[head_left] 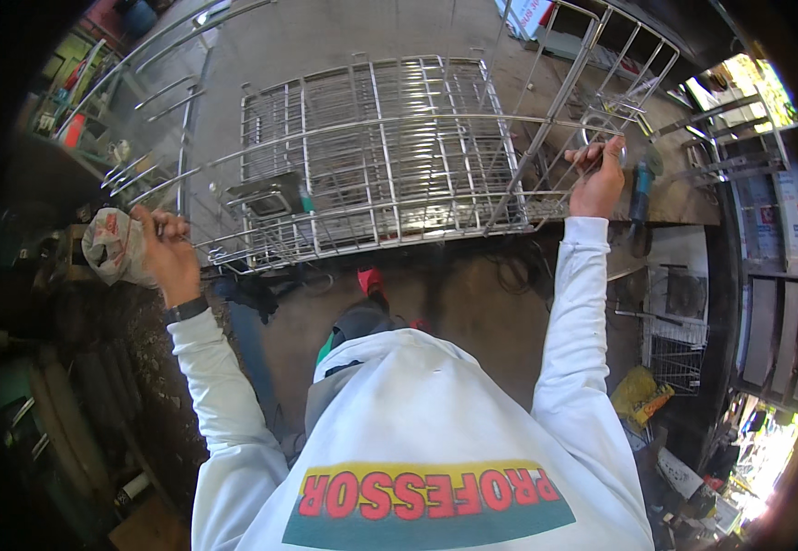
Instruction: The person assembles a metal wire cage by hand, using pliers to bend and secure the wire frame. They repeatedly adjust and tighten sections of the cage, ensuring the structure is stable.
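A large open frame of bent metal wire (pixel 376 124) spans the space between my hands, above the workbench. My right hand (pixel 596 174) is closed round a rod at its right part. At the left end, my left hand (pixel 171 253) is closed on the frame's wire, though the fingers partly hide the grip. Right beside that hand is a crumpled white plastic bag (pixel 112 246) with red print. Beneath the frame lies a stack of silvery wire racks (pixel 371 170). A small square metal plate (pixel 275 197) with a dark middle sits among the wires at the left.
A teal power tool (pixel 640 195) hangs or lies at the bench's right edge. More wire baskets (pixel 676 354) stand low on the right, near a yellow bag (pixel 639 397). Shelving with metal bars (pixel 738 138) is at the far right. The workbench (pixel 454 28) stretches away ahead.
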Demonstrator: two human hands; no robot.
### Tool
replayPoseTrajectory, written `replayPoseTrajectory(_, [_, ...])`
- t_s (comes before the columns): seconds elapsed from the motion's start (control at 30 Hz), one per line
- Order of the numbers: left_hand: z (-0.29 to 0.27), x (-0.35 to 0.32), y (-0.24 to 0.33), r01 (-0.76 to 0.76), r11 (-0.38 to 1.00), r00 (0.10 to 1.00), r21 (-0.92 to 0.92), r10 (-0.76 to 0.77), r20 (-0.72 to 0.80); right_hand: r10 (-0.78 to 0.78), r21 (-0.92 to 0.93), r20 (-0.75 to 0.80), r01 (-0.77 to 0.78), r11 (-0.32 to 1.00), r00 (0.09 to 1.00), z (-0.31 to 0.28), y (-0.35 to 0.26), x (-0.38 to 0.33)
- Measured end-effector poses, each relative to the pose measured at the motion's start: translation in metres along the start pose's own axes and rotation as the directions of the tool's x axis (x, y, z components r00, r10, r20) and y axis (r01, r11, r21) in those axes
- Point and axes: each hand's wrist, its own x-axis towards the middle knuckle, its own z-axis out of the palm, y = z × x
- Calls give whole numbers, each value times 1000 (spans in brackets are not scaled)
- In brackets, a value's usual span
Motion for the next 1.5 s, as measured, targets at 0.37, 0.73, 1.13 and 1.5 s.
replayPoseTrajectory(0.37, [-21, 142, -122, 190, 862, 981, 470, -149, -123, 286, -582, 337, -41, 812, 897, -20, 178, 79])
replayPoseTrajectory(0.73, [-42, 199, -145, -151, 57, 901, 987, -404, 161, 484, -801, 123, -201, 563, 866, 12, 160, 61])
replayPoseTrajectory(1.13, [203, 245, -252, -644, 481, 638, 595, -91, 765, 936, -407, 39, -850, 334, 349, -10, 59, -160])
replayPoseTrajectory(1.5, [261, 296, -366, -654, -45, 428, 756, -845, 320, 943, 311, 91, -909, 278, 320, 25, 144, -187])
